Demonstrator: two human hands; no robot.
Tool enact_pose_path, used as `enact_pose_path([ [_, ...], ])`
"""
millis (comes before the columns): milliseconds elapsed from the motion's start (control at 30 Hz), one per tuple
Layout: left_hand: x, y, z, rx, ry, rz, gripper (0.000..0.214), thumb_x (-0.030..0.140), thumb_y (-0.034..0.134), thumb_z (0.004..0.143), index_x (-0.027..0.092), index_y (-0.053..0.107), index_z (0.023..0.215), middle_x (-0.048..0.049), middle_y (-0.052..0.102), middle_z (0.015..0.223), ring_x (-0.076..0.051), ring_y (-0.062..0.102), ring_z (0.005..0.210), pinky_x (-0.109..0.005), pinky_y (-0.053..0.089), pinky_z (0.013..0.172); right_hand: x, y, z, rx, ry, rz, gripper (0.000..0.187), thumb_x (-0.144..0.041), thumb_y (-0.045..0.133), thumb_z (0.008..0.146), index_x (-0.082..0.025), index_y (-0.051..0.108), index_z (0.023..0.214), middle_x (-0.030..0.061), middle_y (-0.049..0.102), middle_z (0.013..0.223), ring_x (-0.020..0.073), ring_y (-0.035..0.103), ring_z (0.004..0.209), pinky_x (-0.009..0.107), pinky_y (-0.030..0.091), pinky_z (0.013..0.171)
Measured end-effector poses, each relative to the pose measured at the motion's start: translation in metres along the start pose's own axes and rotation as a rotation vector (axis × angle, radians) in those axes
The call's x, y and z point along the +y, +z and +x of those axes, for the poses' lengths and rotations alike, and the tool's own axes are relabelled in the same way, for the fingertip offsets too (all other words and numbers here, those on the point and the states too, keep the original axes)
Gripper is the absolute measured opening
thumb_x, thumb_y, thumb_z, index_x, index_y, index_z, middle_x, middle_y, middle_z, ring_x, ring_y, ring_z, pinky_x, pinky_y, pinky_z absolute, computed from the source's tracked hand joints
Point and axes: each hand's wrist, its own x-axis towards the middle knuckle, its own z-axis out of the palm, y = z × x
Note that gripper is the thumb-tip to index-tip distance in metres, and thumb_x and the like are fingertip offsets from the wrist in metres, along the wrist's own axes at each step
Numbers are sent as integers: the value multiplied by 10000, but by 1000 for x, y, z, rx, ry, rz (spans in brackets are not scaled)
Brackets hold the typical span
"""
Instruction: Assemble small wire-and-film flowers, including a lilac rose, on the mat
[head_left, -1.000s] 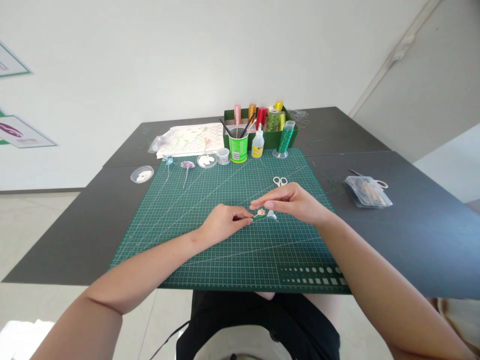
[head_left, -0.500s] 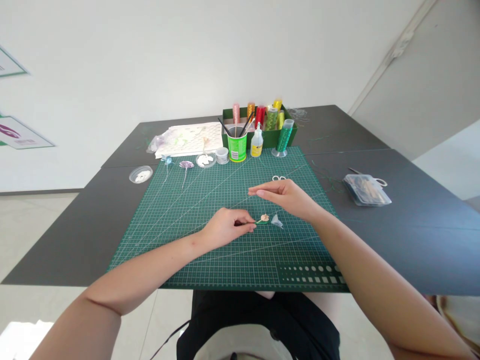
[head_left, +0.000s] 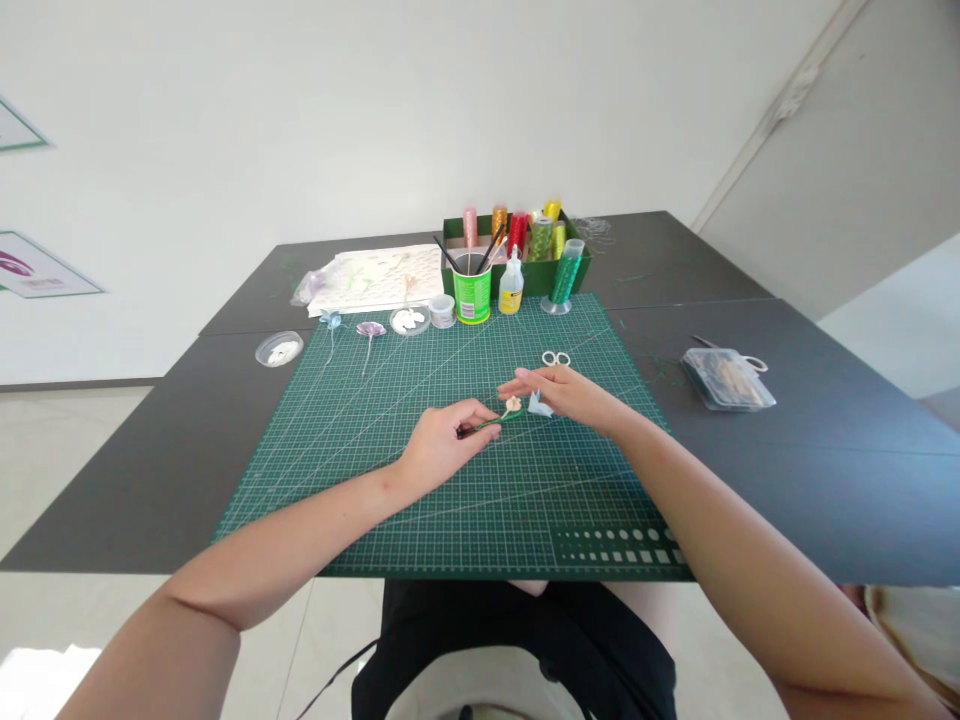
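Note:
My left hand is closed in a pinch on the green stem of a small artificial flower with pale peach petals. The flower head points right, toward my other hand. My right hand is stretched out flat, palm down, its fingertips close above the flower head; whether they touch it I cannot tell. Just under the right palm is a pale blue, petal-like piece, partly covered by the hand. Whether it is joined to the flower is unclear. White-handled scissors lie behind the right hand.
A green cutting mat covers the table's middle. Along its back stand a green can of tools, a glue bottle and a thread spool. Finished-looking blue and purple flowers lie left; a clear box sits right.
My left hand has raised the flower slightly up and left, and the pale blue piece has shifted the same way. My right hand has come lower, closer to the flower, uncovering the scissors' handles.

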Motion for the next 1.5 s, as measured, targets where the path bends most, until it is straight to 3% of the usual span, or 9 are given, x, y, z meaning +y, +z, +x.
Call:
enact_pose_path([
  [100,1,-1,0,94,-29,-36,282,358,682,931,225,699,1180,-15,817,870,-187,751,718,-301,550,726,0,-2,-1,4,63,25,649,-700,456,949,-152,802,992,48,739,669,98,335,406,290,228,440],
  [167,2,-2,1,124,-31,-51,331,371,671,935,228,692,1232,-22,821,884,-205,771,756,-322,570,759,-1,-3,-4,-10,89,79,629,-695,451,950,-164,788,953,78,793,782,86,232,398,311,176,430],
  [400,-4,-4,9,160,-72,-231,263,374,694,890,172,733,1054,-62,807,834,-190,750,731,-288,578,666,-2,-4,-4,-46,56,279,592,-669,471,940,-160,772,977,163,815,1078,79,172,418,314,134,425],
  [533,-7,-5,13,120,-124,-357,300,420,699,872,169,669,1034,-54,782,802,-137,658,600,-206,466,468,8,-7,3,180,45,372,487,-639,521,916,-183,681,858,150,811,977,94,362,447,287,283,457],
  [700,-7,-5,15,94,-145,-403,321,448,704,860,181,628,1022,-37,763,793,-97,548,516,-186,378,411,12,-7,7,585,-59,-29,342,-526,578,892,-211,665,792,99,764,963,236,639,839,360,481,752],
  [1000,-6,-5,13,94,-93,-411,279,430,702,880,191,631,1004,-8,743,741,-83,444,488,-217,359,472,1,6,2,341,-184,86,201,-377,612,839,-222,736,867,70,782,1028,270,687,1052,442,474,1004],
  [1167,-4,-5,13,89,-77,-410,269,419,702,883,186,627,994,-4,732,717,-84,430,486,-219,346,483,1,11,0,195,-171,214,300,-355,628,858,-232,705,1119,61,781,1140,260,687,1153,474,452,1081],
  [1300,-2,-5,13,93,-84,-377,277,436,698,882,187,634,985,-5,731,720,-88,436,489,-222,347,491,1,14,-1,325,-190,120,516,-299,626,867,-241,564,1376,95,760,1219,264,683,1161,460,491,1015],
  [1500,-4,-5,14,91,-69,-388,266,415,702,885,180,638,989,-5,733,719,-84,436,485,-215,351,489,2,6,-2,421,-67,-111,255,-402,624,886,-191,749,817,55,726,700,226,656,699,383,502,718],
])
